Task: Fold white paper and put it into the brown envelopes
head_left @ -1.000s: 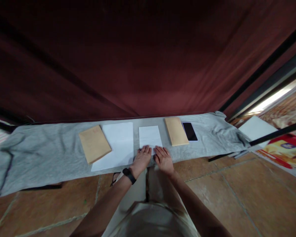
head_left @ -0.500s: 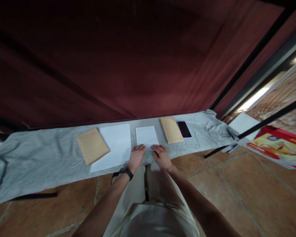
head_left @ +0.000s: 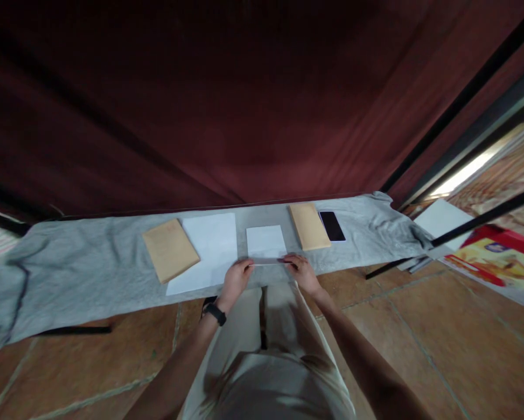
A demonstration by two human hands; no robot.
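Note:
A small white sheet of paper (head_left: 266, 240) lies on a grey cloth (head_left: 91, 268) spread over the floor. My left hand (head_left: 236, 279) pinches the sheet's near left corner and my right hand (head_left: 302, 270) pinches its near right corner. The near edge is raised a little off the cloth between the two hands. A black watch sits on my left wrist.
A larger white sheet (head_left: 207, 248) and a brown envelope (head_left: 170, 249) lie to the left. Another brown envelope (head_left: 308, 226) and a black phone (head_left: 332, 226) lie to the right. A dark red curtain (head_left: 227, 99) hangs behind. A colourful box (head_left: 502, 262) sits far right on the tiled floor.
My hands were lying flat on the sheet's near edge. They have moved apart to its corners, closed on them and lifted the edge. The view has shifted slightly.

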